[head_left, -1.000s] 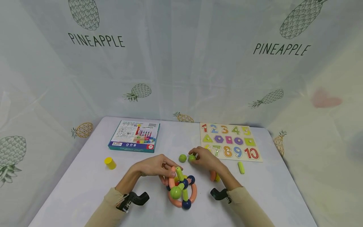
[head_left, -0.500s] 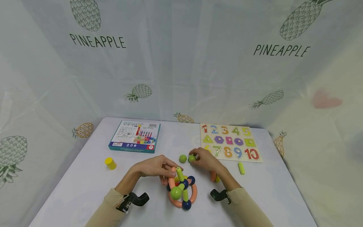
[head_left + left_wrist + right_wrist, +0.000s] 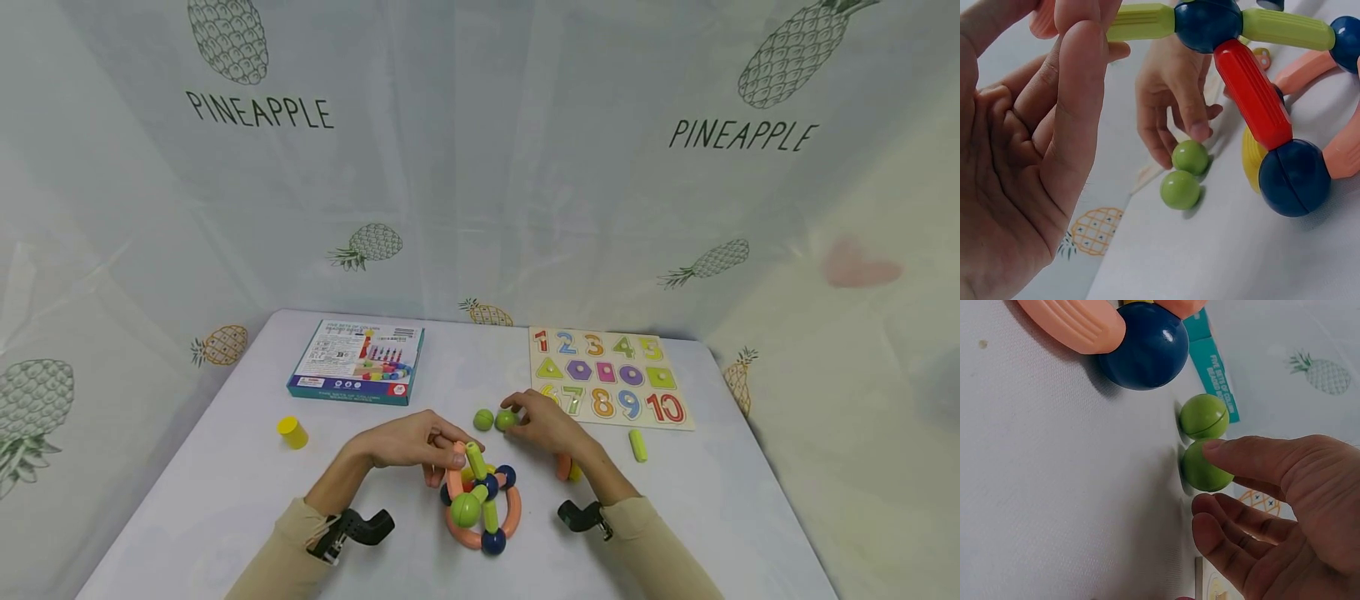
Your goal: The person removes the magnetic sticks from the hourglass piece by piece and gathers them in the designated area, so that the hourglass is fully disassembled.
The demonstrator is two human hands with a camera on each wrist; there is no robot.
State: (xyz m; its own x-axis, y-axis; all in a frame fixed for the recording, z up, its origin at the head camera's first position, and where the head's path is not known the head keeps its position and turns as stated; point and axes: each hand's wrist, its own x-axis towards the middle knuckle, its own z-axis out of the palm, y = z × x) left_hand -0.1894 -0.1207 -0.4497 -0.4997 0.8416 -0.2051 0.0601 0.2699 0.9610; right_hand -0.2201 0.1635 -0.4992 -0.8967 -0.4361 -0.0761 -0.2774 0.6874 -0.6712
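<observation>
My left hand [image 3: 411,439] pinches the top of a salmon-coloured curved rod [image 3: 453,481] on a built toy of magnetic rods and balls. The toy has dark blue balls [image 3: 1294,177], lime rods, a red rod [image 3: 1254,94] and a salmon ring [image 3: 513,510] at its base. A green ball [image 3: 466,510] sits on the near end of one lime rod. Farther back, my right hand [image 3: 546,422] holds a loose green ball [image 3: 1205,465] between thumb and finger, its other fingers bent below. A second green ball [image 3: 1204,417] lies right beside it on the table.
A number puzzle board [image 3: 611,375] lies at the back right, a boxed set [image 3: 357,362] at the back left. On the table [image 3: 225,500] are a yellow cylinder [image 3: 292,432] and a lime rod [image 3: 637,445]. A salmon piece [image 3: 563,467] shows partly under the right forearm.
The green ball at my right fingertips has shifted very slightly left, closer to the other loose ball. My left hand and the built toy stay in place.
</observation>
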